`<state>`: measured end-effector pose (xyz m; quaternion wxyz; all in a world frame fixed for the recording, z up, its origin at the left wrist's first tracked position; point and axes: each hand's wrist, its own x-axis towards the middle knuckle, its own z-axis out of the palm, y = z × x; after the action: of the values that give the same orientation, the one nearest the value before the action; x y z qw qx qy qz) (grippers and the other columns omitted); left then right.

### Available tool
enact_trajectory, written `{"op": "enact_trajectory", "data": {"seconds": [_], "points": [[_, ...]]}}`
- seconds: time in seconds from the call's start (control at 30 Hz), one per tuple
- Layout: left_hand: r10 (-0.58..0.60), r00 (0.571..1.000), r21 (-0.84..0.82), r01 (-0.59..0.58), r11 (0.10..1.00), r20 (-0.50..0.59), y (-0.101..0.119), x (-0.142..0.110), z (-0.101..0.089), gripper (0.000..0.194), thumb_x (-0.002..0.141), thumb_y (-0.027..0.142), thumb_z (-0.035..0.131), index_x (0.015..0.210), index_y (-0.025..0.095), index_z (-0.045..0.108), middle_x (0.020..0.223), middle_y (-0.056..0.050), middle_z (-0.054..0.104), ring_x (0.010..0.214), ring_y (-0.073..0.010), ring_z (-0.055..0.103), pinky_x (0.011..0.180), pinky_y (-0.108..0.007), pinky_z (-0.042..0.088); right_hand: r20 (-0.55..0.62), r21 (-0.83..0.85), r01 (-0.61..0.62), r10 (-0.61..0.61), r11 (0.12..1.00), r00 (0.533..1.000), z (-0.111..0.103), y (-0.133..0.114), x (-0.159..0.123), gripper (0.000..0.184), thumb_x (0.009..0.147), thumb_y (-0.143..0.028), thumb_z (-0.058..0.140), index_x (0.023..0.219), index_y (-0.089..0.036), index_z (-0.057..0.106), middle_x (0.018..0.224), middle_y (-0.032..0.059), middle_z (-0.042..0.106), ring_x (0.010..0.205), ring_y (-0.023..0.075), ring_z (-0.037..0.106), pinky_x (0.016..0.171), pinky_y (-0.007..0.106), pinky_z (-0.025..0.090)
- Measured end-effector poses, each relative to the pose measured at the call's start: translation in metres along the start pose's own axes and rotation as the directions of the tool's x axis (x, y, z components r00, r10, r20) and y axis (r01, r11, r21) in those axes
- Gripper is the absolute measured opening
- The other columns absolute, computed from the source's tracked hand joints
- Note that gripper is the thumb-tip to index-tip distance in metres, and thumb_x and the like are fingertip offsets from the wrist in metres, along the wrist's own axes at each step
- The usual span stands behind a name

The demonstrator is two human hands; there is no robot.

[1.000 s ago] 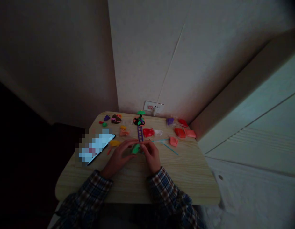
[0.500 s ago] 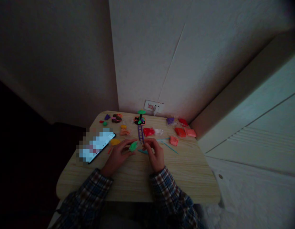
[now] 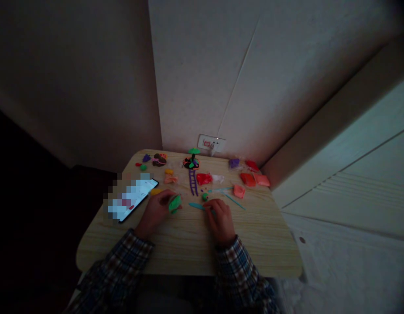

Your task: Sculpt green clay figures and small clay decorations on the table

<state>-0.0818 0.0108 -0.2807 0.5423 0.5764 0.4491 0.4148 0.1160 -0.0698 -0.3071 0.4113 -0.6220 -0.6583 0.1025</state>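
Observation:
My left hand point(image 3: 155, 212) is closed round a lump of green clay point(image 3: 174, 203) just above the light wooden table point(image 3: 254, 244). My right hand point(image 3: 219, 216) rests on the table with its fingers curled over the end of a blue-green modelling tool point(image 3: 197, 206). A small green clay ball point(image 3: 205, 196) lies between the two hands, a little beyond the tool. A purple clay ladder point(image 3: 193, 182) runs away from the hands towards a small clay tree model point(image 3: 192, 161) with a green top.
A lit phone point(image 3: 133, 199) lies left of my left hand. Red and orange clay pieces point(image 3: 251, 179), a red lump point(image 3: 203, 179), purple bits point(image 3: 234, 163) and more thin tools point(image 3: 233, 200) are scattered at the back. A wall socket point(image 3: 211, 143) sits behind the table.
My hands, joined over the green clay one second ago, have drawn apart. The left carried the green lump leftwards; the right moved right and down onto the tool. A small green ball now lies between them.

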Motion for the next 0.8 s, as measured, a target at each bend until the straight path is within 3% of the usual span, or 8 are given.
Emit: {"op": "enact_trajectory", "data": {"seconds": [0.23,0.37,0.47,0.57,0.8], "points": [[0.046,0.998,0.070,-0.044,0.997,-0.029,-0.005,0.001,-0.001,0.025,0.063,0.037,0.073,0.062,0.016,0.061,0.060,0.000,0.065,0.058,-0.0156,0.062,0.056,-0.026,0.053,-0.005,0.028,0.052,-0.052,0.998,0.999,0.003,-0.002,0.001,0.019,0.090,-0.016,0.045,0.090,-0.020,0.064,0.088,0.0065,0.067,0.089,0.0215,0.058,0.079,0.036,0.040],[0.154,0.988,0.154,-0.150,0.977,-0.012,-0.004,0.003,-0.002,0.018,0.066,0.032,0.071,0.074,0.016,0.069,0.078,-0.004,0.072,0.077,-0.0201,0.065,0.072,-0.031,0.054,-0.018,0.083,0.055,-0.054,0.995,0.998,0.004,-0.010,0.004,0.019,0.092,-0.020,0.044,0.093,-0.021,0.063,0.090,0.0067,0.067,0.089,0.0217,0.059,0.080,0.038,0.043],[0.214,0.975,0.207,-0.223,0.953,0.063,-0.004,0.001,-0.001,0.020,0.070,0.032,0.067,0.081,0.016,0.072,0.094,-0.008,0.074,0.091,-0.0239,0.066,0.087,-0.036,0.052,-0.022,0.148,0.057,-0.055,0.987,0.998,0.007,-0.017,0.007,0.019,0.093,-0.023,0.044,0.094,-0.022,0.062,0.089,0.0060,0.068,0.089,0.0216,0.061,0.081,0.038,0.045],[0.239,0.964,0.294,-0.262,0.919,0.113,-0.011,-0.002,-0.002,0.023,0.078,0.030,0.060,0.092,0.016,0.071,0.095,-0.008,0.074,0.092,-0.0235,0.067,0.088,-0.037,0.051,-0.023,0.217,0.052,-0.048,0.975,0.999,0.012,-0.025,0.010,0.018,0.093,-0.026,0.044,0.096,-0.022,0.062,0.090,0.0059,0.068,0.087,0.0209,0.062,0.079,0.038,0.048],[0.287,0.957,0.480,-0.271,0.835,0.042,-0.036,-0.007,-0.005,0.036,0.083,0.028,0.050,0.115,0.013,0.060,0.106,-0.012,0.070,0.099,-0.0265,0.063,0.091,-0.042,0.049,-0.040,0.342,0.049,-0.038,0.938,0.998,0.018,-0.033,0.013,0.022,0.092,-0.027,0.047,0.111,-0.021,0.054,0.089,0.0062,0.066,0.085,0.0196,0.063,0.081,0.038,0.051]]}}
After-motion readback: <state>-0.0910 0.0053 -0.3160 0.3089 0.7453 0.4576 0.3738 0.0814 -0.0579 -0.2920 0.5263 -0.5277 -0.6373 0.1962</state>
